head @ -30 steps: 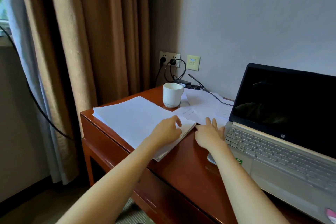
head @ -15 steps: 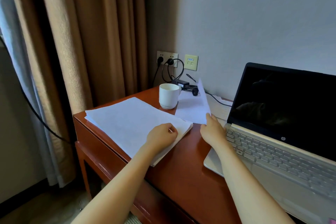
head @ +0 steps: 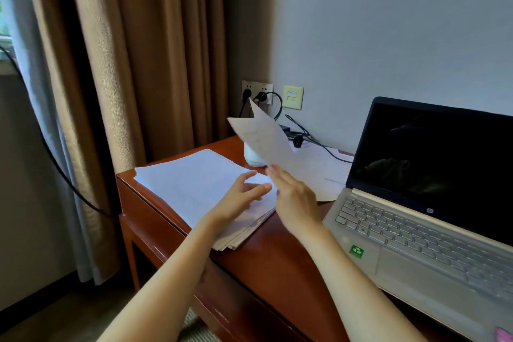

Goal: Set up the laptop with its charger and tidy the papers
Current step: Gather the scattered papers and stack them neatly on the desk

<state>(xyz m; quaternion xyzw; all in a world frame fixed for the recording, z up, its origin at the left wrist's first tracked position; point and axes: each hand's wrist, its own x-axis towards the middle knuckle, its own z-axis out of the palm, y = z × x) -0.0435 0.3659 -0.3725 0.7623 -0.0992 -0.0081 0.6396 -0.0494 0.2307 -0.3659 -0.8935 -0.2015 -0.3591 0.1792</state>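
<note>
My right hand (head: 295, 198) holds a loose white sheet (head: 263, 141) lifted and tilted above the desk, its corner pointing up toward the wall socket. Just left of it, my left hand (head: 241, 197) hovers with fingers spread over the near end of a paper stack (head: 194, 183) lying on the desk's left part. More sheets (head: 324, 172) lie flat between the stack and the open silver laptop (head: 410, 228), whose screen is dark. The black charger cable (head: 319, 141) runs from the wall socket (head: 256, 91) along the back of the desk toward the laptop.
A white cup (head: 251, 157) stands behind the lifted sheet, mostly hidden by it. The reddish wooden desk (head: 277, 258) ends at the left beside brown curtains (head: 138, 64). A black cord (head: 55, 164) hangs across the curtain at the left.
My right hand has raised the sheet off the desk and swung it left, in front of the cup. My left hand has lifted from the stack and opened its fingers.
</note>
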